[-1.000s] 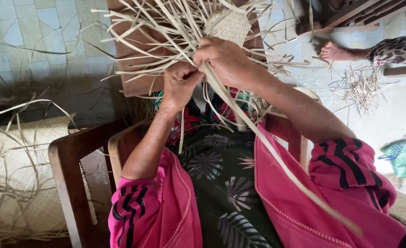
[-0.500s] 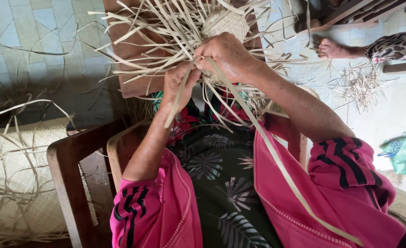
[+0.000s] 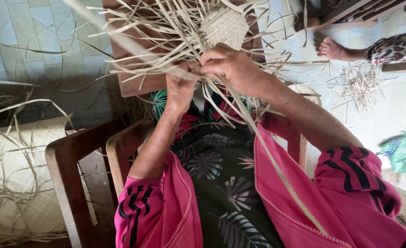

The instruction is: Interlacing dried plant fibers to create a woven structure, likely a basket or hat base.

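Both hands meet over the lap at the near edge of a small woven palm-leaf piece (image 3: 223, 27). The left hand (image 3: 181, 87) pinches loose strips (image 3: 138, 69) fanning from it; the right hand (image 3: 233, 66) grips one long strip (image 3: 276, 170) trailing across the pink sleeve (image 3: 350, 193). A wooden chair arm (image 3: 120, 151) stands beside the left forearm.

A single head-worn camera looks steeply down and slightly forward from close above the left hand (image 3: 181, 87) and right hand (image 3: 233, 66), taking in lap below them and tiled floor (image 3: 24, 41) beyond.
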